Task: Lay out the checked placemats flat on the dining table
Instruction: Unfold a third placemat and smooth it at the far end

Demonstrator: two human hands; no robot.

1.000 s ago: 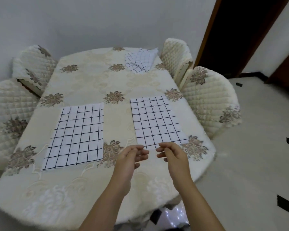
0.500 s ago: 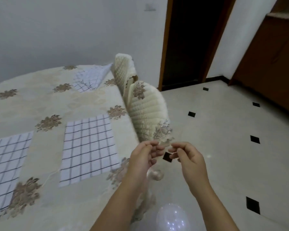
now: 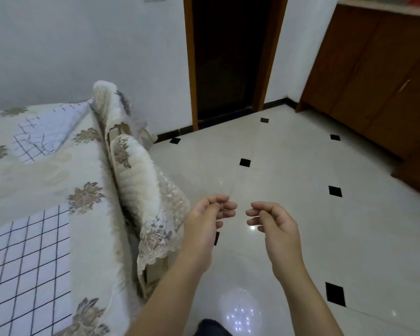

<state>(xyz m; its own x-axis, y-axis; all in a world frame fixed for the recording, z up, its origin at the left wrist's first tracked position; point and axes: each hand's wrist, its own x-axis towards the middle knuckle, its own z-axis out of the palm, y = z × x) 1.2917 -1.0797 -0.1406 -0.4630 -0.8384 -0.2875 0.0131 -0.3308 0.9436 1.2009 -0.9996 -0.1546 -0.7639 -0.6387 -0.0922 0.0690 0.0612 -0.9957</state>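
floor [image 3: 301, 166] beneath us — left hand [image 3: 209, 221] and right hand [image 3: 275, 224] hang loose, empty; we should tug the crumpled mat [image 3: 46, 132] flat by its corners.

Both bare forearms [image 3: 170, 297] raised ahead, left hand [image 3: 207, 223] and right hand [image 3: 275, 224] side by side, apart, palms turned inward, fingertips [image 3: 227, 212] facing each other; fingers loosely curled, both hands empty

2 bare forearms [image 3: 170, 294], bare left hand [image 3: 204, 221] and right hand [image 3: 275, 225].
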